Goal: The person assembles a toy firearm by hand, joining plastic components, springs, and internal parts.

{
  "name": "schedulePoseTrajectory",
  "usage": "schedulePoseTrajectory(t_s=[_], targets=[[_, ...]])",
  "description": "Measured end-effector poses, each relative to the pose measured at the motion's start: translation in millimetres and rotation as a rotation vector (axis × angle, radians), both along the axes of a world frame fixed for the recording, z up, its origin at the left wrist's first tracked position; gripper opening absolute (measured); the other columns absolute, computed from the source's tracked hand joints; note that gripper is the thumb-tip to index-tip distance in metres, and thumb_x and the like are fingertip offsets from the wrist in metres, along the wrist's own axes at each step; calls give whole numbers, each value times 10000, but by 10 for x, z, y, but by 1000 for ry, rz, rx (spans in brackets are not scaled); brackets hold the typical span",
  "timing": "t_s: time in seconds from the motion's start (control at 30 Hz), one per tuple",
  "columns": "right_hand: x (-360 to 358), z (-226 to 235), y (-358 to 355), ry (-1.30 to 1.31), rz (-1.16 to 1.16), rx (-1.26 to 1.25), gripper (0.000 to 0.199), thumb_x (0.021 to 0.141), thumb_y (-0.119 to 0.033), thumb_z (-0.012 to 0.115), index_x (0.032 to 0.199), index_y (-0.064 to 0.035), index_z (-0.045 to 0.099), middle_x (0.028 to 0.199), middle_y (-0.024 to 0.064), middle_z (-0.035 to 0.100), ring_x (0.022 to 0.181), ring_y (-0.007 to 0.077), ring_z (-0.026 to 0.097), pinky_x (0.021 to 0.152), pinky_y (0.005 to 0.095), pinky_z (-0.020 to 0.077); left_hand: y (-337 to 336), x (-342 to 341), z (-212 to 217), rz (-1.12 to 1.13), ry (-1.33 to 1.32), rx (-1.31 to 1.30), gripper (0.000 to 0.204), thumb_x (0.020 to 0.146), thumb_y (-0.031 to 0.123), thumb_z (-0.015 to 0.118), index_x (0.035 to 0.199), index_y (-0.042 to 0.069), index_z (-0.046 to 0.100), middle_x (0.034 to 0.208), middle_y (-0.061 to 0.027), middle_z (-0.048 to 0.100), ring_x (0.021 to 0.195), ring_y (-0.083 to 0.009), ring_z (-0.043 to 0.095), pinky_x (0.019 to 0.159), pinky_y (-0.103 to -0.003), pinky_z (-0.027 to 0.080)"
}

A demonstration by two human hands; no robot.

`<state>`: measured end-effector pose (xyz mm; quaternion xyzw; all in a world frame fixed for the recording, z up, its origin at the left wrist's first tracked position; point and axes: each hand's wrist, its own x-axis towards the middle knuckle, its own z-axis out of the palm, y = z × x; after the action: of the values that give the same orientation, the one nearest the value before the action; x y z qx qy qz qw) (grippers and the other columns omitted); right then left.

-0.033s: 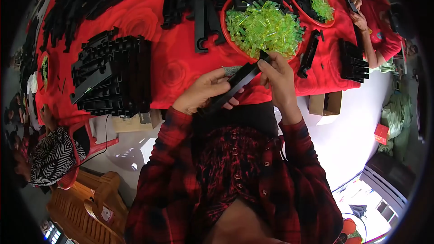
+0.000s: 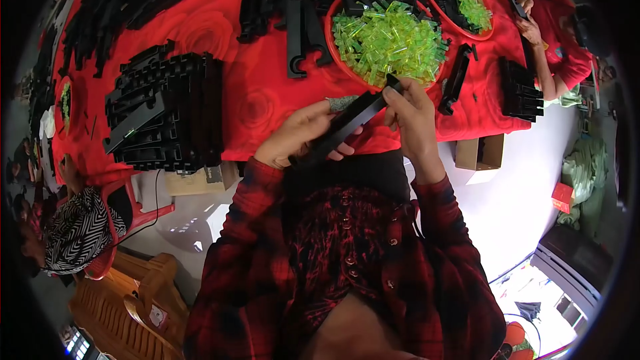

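A long black plastic bar-shaped part (image 2: pixel 345 128) is held slantwise above the table's near edge, its upper end pointing away to the right. My left hand (image 2: pixel 301 132) is closed around the lower half, with fingertips showing beneath it. Near the upper end, my right hand (image 2: pixel 411 110) pinches the same part with thumb and fingers. Just beyond that end stands a red round basin (image 2: pixel 331 43) heaped with small clear yellow-green plastic pieces (image 2: pixel 390 40). Whether the right fingers also hold a small piece cannot be seen.
Stacked black parts (image 2: pixel 163 110) lie on the red tablecloth (image 2: pixel 257 103) at left, with more behind. A second basin (image 2: pixel 495 23) and another black part (image 2: pixel 456 80) are at right. Co-workers sit at right (image 2: pixel 560 60) and left (image 2: pixel 80 230). A cardboard box (image 2: pixel 480 153) is below the table.
The black part has shifted slightly to the right, and my left thumb has slid a little along its edge. My right hand keeps its pinch near the upper end.
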<state>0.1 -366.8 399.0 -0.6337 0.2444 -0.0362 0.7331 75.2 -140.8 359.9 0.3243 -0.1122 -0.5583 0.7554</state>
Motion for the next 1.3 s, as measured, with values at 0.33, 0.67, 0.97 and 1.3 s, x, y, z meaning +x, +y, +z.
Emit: schedulePoseTrajectory(t_s=[0.33,0.67,0.97,1.3], targets=[[-151,-122,250,-122,-155,264,311,949,-116,633,1173,40,486,928,96,594,719,191,654,632,318,558,-219,-75,-453,391,417,-547,477,893,3,502,1368,-15,458,1378,-160,535,1339,-364,446,1164,-529,298],[-270,-266,330,-81,188,-130,358,879,-72,707,1161,2,499,956,99,636,696,135,626,625,270,530,-325,-112,-530,545,276,-278,489,967,355,582,1365,85,497,1412,-119,515,1344,-332,442,1175,-497,301],[-43,-126,97,-146,350,-632,535,785,-103,812,1242,-11,550,957,95,657,734,128,600,643,287,491,-255,-13,-650,578,409,-260,410,987,412,534,1241,91,553,1194,-92,619,1109,-239,599,1007,-470,479],[265,-340,127,-212,79,-998,301,908,-93,631,1176,0,529,996,191,633,803,361,649,674,409,523,-93,-43,-698,488,250,-158,517,937,489,576,1181,35,533,1090,-69,586,928,-209,588,767,-390,533]])
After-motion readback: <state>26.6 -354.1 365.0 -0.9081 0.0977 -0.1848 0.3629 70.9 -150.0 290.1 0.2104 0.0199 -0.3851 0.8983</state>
